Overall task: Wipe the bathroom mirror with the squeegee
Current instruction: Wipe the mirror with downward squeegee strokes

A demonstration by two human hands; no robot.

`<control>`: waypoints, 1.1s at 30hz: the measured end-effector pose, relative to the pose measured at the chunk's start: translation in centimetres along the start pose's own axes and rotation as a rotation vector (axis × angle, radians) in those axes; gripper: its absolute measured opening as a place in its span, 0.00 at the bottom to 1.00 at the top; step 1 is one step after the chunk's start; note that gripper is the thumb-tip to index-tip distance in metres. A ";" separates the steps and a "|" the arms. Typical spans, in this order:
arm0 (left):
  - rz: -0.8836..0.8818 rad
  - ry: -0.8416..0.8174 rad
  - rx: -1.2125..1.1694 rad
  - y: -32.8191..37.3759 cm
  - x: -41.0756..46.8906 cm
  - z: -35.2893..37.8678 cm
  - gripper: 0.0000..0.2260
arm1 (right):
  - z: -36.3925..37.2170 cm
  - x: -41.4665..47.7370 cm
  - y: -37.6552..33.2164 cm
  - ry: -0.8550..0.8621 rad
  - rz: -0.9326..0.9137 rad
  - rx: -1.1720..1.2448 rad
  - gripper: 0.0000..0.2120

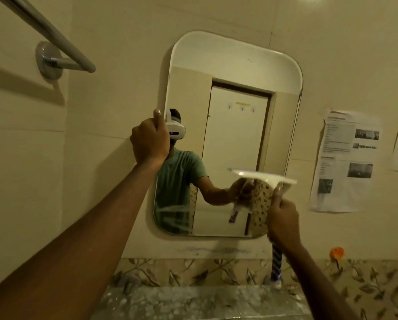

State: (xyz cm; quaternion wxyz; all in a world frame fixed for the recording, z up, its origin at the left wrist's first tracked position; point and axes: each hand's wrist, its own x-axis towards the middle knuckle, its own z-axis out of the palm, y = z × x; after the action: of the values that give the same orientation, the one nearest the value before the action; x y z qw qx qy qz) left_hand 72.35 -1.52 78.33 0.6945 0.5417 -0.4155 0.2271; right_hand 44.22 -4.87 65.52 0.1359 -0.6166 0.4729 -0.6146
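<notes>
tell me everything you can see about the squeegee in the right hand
The white T-shaped squeegee, plastic by its look, has a wide, flat head and a handle with blue and white spiral stripes, whose end sticks out below the right hand gripping it. It is held upright, head on top, nearly level and dipping slightly to the right. The head seems to lie against the lower right part of the rounded rectangular wall mirror, its right end overhanging the mirror's edge.

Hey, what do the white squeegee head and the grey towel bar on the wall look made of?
The white squeegee head looks like smooth, glossy plastic: a bright highlight sits on its thin flat edge. The grey towel bar looks like polished or chromed metal, given the pale sheen along it, though coated plastic cannot be ruled out.
</notes>
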 end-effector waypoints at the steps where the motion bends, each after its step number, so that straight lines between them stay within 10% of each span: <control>1: 0.000 0.010 0.001 -0.3 -0.5 -0.1 0.26 | 0.6 -1.8 1.3 0.001 0.027 -0.028 0.31; 22: -0.134 -0.241 -0.059 -0.5 -1.1 -2.8 0.24 | 3.1 -9.6 1.7 -0.065 0.199 -0.086 0.30; 33: -0.122 -0.347 0.004 -1.6 -1.7 -3.6 0.23 | 6.7 -7.7 -3.7 0.010 0.006 0.030 0.30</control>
State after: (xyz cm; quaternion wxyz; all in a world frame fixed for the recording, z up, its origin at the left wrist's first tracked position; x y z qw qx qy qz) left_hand 73.80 1.60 75.76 0.6239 0.5983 -0.4950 0.0883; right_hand 53.29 0.03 62.08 0.1448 -0.6100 0.4663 -0.6241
